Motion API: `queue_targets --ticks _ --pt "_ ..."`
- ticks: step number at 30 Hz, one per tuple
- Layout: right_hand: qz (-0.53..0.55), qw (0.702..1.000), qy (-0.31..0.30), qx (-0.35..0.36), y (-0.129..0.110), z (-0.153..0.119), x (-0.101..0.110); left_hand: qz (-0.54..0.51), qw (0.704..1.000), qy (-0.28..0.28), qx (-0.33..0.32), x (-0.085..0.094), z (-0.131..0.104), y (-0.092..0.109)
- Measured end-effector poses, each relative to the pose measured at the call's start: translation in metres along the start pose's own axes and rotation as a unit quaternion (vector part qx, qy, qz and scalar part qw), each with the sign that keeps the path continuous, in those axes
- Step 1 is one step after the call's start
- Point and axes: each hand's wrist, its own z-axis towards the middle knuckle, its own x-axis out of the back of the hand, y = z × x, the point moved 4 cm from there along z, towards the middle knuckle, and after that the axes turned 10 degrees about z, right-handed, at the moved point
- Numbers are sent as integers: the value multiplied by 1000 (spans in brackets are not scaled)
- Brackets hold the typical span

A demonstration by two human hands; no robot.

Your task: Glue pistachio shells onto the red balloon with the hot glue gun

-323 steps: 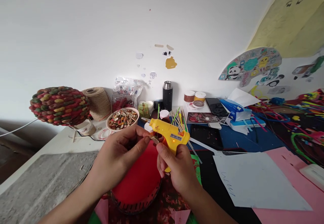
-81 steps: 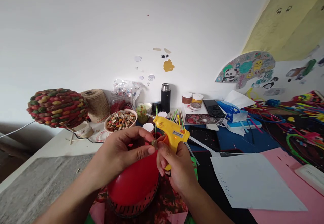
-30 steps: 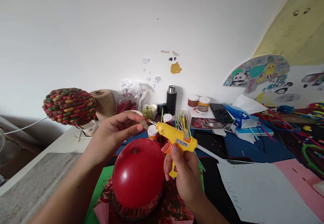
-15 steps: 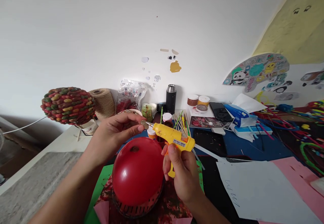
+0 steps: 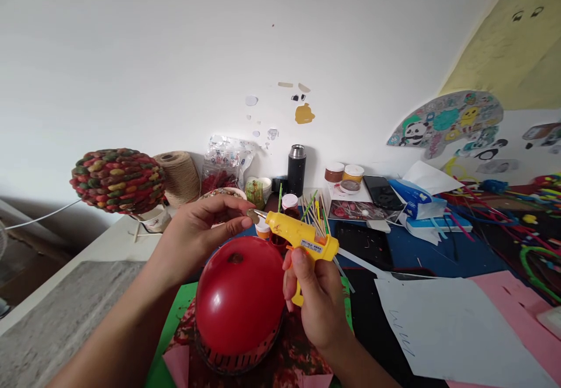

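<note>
My right hand (image 5: 316, 294) is wrapped round the handle of a yellow glue gun (image 5: 298, 233), its fingers at the orange trigger. The metal nozzle points left. Between thumb and fingertips, my left hand (image 5: 214, 224) pinches a small greyish-brown piece (image 5: 253, 216), and the nozzle tip is at it; I cannot tell whether they touch. Below both hands a glossy red balloon (image 5: 239, 300) rests in a dark slotted basket (image 5: 236, 366). One dark spot (image 5: 235, 257) shows near the balloon's top.
A ball covered in coloured pieces (image 5: 117, 180) and a twine spool (image 5: 177, 175) stand at left. At the back are a black flask (image 5: 297, 172), paint jars (image 5: 334, 173) and thin sticks (image 5: 313, 210). White paper (image 5: 456, 329) lies at right; pipe cleaners (image 5: 537, 248) sprawl beyond it.
Both hands keep nearly the same pose, the nozzle still at the small piece. The piece looks slightly turned in my left fingertips. The view has shifted a little.
</note>
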Motion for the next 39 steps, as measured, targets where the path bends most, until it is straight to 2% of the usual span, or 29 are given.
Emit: queue_targets --ticks 39 --pt "-32 999 14 -16 -6 -1 -3 28 1000 0 -5 0 -1 -1"
